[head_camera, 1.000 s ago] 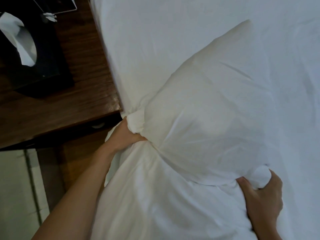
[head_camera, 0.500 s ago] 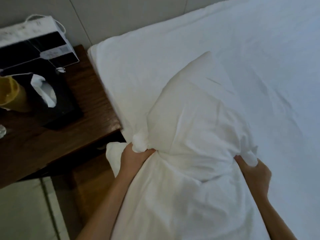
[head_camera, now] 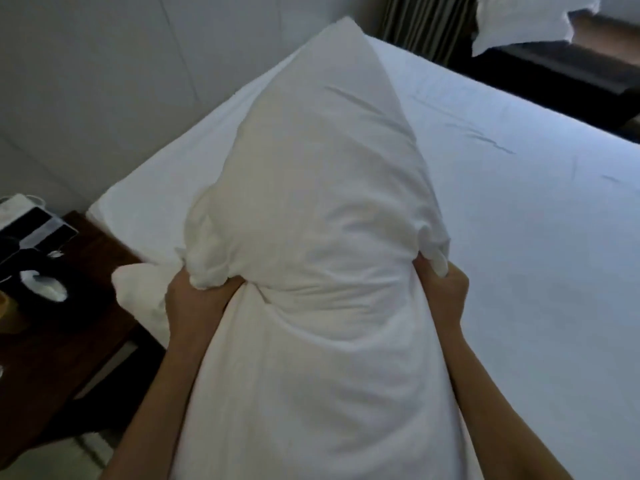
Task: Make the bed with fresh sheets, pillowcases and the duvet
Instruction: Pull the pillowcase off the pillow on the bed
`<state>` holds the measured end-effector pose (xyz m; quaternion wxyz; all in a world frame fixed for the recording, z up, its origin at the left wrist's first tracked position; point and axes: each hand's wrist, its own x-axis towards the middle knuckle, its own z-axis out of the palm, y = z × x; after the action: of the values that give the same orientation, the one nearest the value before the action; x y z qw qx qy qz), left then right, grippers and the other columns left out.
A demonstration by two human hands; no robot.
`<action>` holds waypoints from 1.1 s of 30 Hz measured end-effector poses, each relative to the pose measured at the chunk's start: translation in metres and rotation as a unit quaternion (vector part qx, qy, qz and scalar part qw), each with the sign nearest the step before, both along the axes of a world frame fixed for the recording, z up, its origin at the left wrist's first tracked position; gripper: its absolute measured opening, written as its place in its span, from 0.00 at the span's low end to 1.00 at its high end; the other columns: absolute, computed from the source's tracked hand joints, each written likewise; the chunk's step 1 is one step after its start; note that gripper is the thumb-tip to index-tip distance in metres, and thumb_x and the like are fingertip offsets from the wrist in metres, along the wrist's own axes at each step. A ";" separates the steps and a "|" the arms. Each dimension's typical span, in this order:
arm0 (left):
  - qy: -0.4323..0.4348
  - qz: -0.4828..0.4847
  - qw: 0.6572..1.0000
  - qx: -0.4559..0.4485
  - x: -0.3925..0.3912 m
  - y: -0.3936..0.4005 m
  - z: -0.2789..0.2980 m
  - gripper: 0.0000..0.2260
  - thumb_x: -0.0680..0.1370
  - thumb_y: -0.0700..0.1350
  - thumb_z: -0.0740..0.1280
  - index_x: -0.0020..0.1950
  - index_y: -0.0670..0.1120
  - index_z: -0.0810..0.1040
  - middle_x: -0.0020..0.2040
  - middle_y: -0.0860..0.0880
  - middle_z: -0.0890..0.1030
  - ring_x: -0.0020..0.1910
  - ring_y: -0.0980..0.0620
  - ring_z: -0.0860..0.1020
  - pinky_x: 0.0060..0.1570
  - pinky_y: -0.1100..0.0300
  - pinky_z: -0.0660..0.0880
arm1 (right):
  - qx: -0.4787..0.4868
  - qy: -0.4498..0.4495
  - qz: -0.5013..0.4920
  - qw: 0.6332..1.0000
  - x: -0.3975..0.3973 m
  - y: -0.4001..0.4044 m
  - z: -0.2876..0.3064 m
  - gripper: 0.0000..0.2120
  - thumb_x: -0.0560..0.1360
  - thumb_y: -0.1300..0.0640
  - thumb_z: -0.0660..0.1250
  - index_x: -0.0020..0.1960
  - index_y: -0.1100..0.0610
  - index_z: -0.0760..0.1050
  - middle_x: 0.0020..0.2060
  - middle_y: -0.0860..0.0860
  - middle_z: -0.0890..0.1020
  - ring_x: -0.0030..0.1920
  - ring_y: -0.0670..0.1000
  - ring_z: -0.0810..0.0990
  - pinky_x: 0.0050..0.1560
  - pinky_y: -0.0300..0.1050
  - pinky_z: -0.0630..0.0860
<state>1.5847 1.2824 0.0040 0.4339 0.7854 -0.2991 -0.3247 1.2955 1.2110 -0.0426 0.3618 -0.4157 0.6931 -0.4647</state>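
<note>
Nearest, loose white pillowcase (head_camera: 311,393) fabric is seen hanging between two bare forearms; its bunched edge is gripped on one side by the left hand (head_camera: 194,303), fingers curled round the cloth, and on the other by the right hand (head_camera: 443,292), likewise clenched on it; above them the pillow (head_camera: 311,168) is held upright over the white-sheeted bed (head_camera: 519,237); a dark wooden nightstand (head_camera: 69,341) stands just beside the bed at left; a second pillow (head_camera: 530,22) is seen far off

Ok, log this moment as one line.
step: casing pillow | left hand: grips pillowcase | right hand: grips pillowcase | pillow: over bed
</note>
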 end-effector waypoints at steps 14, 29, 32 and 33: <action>-0.007 -0.360 0.932 -0.044 -0.225 0.021 0.071 0.11 0.70 0.45 0.76 0.45 0.45 0.76 0.38 0.49 0.78 0.41 0.45 0.78 0.48 0.48 0.76 | -0.053 0.007 -0.319 0.946 -0.210 0.232 0.105 0.24 0.75 0.49 0.69 0.28 0.54 0.60 0.19 0.44 0.63 0.24 0.41 0.60 0.28 0.40 0.59; -0.021 -0.737 0.672 -0.070 -0.441 0.123 0.079 0.45 0.55 0.74 0.56 0.58 0.42 0.76 0.51 0.41 0.81 0.53 0.41 0.79 0.55 0.49 0.73 | -0.044 0.060 -0.681 0.728 -0.236 0.484 0.113 0.15 0.75 0.49 0.69 0.33 0.55 0.72 0.30 0.51 0.76 0.30 0.47 0.74 0.31 0.39 0.71; -0.030 -0.776 0.625 -0.074 -0.487 0.165 0.084 0.35 0.55 0.73 0.58 0.50 0.49 0.75 0.44 0.48 0.80 0.50 0.42 0.78 0.52 0.51 0.71 | -0.043 0.054 -0.712 0.698 -0.246 0.532 0.112 0.13 0.77 0.50 0.66 0.42 0.60 0.76 0.35 0.51 0.79 0.35 0.48 0.77 0.34 0.37 0.71; -0.031 -0.786 0.612 -0.078 -0.502 0.180 0.085 0.33 0.56 0.72 0.58 0.49 0.50 0.74 0.44 0.48 0.79 0.51 0.41 0.78 0.52 0.50 0.72 | -0.041 0.048 -0.719 0.692 -0.253 0.548 0.109 0.13 0.77 0.49 0.65 0.44 0.59 0.77 0.36 0.51 0.79 0.37 0.49 0.78 0.36 0.38 0.71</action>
<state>1.0826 1.4625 0.0889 0.0621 0.2218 -0.8396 -0.4920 1.0426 1.7593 0.0667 -0.1337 0.1731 0.7767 -0.5907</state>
